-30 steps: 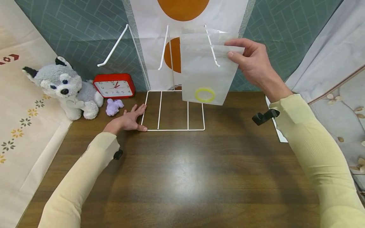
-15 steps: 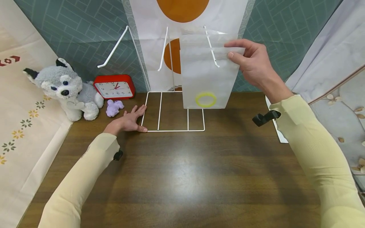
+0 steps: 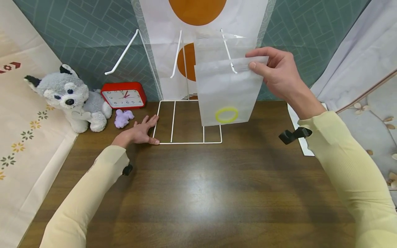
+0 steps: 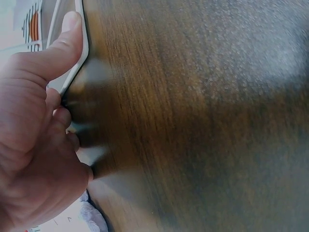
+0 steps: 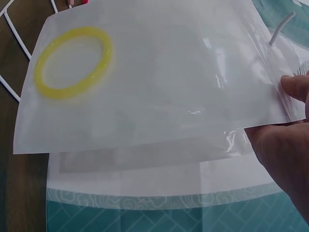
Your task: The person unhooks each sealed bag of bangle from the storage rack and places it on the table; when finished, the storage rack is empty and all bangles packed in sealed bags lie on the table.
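Observation:
My right hand (image 3: 280,72) pinches the upper right edge of a frosted bag (image 3: 227,91) between thumb and fingers. A yellow ring (image 3: 227,115) lies inside near its bottom, also plain in the right wrist view (image 5: 40,72). The right prong (image 3: 228,51) of a white wire rack shows in front of the bag's upper part; whether it pierces the bag I cannot tell. Behind hangs another clear sheet or bag (image 3: 211,46). My left hand (image 3: 139,132), fingers spread, rests on the left front corner of the rack's base (image 3: 186,143); its thumb (image 4: 71,43) touches the wire.
A grey plush husky (image 3: 72,96), a red clock (image 3: 123,94) and a small purple toy (image 3: 123,118) stand at the back left. Two more prongs (image 3: 124,53) stick out left of the bag. White paper (image 3: 305,144) lies by the right sleeve.
The frosted bag has come lower and towards me, its bottom edge now tilting up to the right. My right hand has shifted slightly down and right. My left hand stays on the rack.

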The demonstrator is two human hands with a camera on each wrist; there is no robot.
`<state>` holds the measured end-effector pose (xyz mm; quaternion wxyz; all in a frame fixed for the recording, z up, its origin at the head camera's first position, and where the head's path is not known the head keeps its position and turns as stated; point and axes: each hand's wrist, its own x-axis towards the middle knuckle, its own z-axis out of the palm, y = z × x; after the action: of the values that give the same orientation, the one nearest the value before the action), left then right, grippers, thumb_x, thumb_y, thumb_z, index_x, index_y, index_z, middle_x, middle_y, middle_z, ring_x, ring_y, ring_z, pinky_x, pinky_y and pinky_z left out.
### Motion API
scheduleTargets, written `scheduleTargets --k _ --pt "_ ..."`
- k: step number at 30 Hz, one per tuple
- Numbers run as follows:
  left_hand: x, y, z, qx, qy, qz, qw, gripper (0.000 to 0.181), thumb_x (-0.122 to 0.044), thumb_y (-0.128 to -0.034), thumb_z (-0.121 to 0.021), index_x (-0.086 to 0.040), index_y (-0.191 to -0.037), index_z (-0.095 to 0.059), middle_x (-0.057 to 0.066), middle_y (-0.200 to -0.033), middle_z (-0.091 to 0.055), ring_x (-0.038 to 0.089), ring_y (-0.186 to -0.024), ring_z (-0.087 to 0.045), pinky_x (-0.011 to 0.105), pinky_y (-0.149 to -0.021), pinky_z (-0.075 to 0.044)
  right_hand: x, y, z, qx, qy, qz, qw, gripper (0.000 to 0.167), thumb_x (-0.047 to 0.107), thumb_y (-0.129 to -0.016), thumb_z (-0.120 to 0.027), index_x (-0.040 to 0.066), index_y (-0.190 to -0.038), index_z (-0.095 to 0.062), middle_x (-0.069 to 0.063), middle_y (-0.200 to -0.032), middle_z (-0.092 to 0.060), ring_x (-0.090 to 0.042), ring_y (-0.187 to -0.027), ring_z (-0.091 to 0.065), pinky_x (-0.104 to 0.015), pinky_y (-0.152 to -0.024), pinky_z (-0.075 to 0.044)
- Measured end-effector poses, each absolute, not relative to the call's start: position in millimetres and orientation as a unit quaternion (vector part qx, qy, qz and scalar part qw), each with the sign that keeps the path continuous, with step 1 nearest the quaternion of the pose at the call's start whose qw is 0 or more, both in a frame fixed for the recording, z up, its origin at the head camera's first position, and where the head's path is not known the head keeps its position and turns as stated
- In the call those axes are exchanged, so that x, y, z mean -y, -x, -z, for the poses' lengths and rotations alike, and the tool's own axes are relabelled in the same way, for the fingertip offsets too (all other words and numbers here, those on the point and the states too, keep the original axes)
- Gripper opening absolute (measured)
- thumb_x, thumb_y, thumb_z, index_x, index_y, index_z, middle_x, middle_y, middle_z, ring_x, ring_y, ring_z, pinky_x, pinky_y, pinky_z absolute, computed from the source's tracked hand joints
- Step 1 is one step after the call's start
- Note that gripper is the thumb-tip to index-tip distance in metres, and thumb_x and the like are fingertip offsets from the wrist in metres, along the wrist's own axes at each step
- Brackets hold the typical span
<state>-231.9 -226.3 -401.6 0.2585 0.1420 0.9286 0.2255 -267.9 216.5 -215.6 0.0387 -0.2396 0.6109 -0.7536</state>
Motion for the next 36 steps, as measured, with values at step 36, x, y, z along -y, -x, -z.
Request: scheduleTargets --k 36 --pt "226 233 402 -0.931 -0.143 -0.222 0.254 0.111 -0.039 -0.0851 -0.078 -0.003 -0.160 -0.003 0.019 -0.165 0.002 0.044 -0.148 0.011 0.070 -0.109 0.009 -232 220 201 -0.616 0.246 0.748 0.008 0.021 -0.014 -0.088 -0.066 -0.012 -0.109 -0.070 -0.020 -0.071 -0.068 -0.025 -0.068 -0.065 -0.026 -0.062 -0.052"
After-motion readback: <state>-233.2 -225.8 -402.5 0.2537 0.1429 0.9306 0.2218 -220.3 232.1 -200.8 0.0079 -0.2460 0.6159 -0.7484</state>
